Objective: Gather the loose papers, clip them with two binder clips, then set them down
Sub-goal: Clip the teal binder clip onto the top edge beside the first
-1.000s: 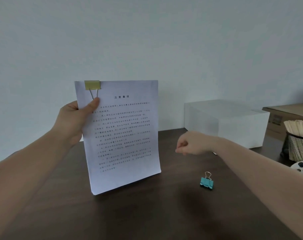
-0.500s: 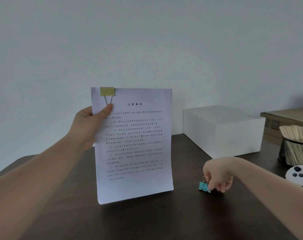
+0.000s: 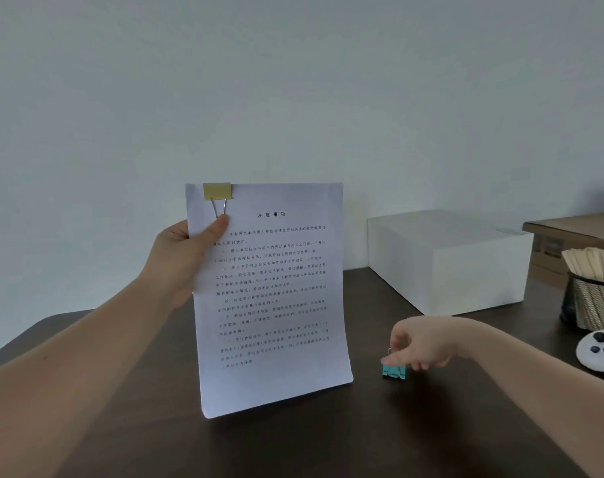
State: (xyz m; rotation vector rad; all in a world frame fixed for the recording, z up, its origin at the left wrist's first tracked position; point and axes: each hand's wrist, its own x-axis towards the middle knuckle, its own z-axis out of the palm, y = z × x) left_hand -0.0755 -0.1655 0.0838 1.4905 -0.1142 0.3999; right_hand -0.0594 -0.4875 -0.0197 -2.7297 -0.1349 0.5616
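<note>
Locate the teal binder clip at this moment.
In the head view, the teal binder clip sits right of the paper stack on the dark table, pinched by the right hand.

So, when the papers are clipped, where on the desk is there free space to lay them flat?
The widest bare patch of the dark desk is in front, below the paper stack and between the two forearms. Another lies behind the stack's right edge, left of the white box. The right side is crowded: mesh holder, white dish, teal clip.
</note>
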